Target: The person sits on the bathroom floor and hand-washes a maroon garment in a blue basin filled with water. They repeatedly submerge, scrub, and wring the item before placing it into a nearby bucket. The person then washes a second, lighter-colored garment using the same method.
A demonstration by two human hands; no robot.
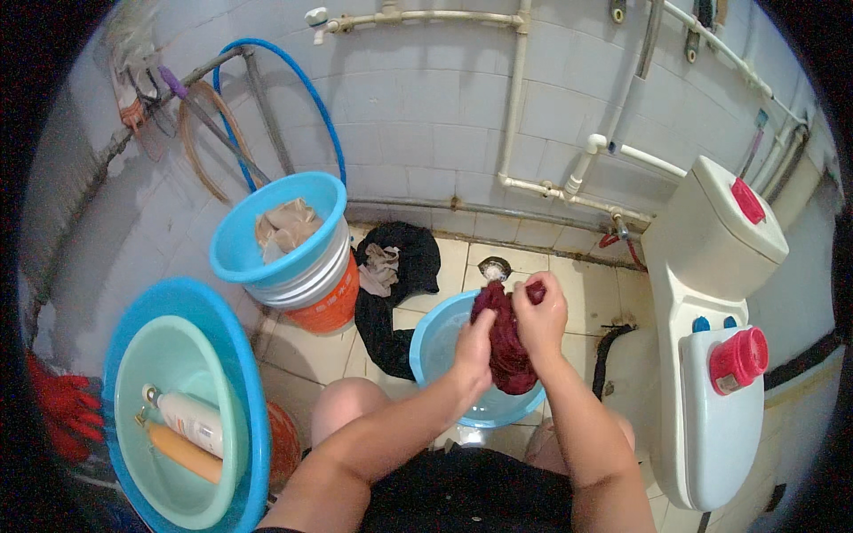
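A: What are the 2 hands gripping?

B: The same bunched maroon cloth (508, 354). The left hand (474, 355) is closed on its left side, thumb uppermost; the other fingers are mostly hidden.

A: And the right hand (544, 315)?

B: Curled into a fist around the upper right part, with a small bulge of fabric showing between the fingers and thumb.

A: Where does the cloth hang?

B: Over the light-blue basin (430, 355), on the floor between the knees. Whether its lower end touches the water, I can't tell.

A: What's near?

B: A black garment (380, 333) lies just left of the basin, 1 crumpled greyish cloth (380, 268) on it. The floor drain (494, 266) is just beyond.
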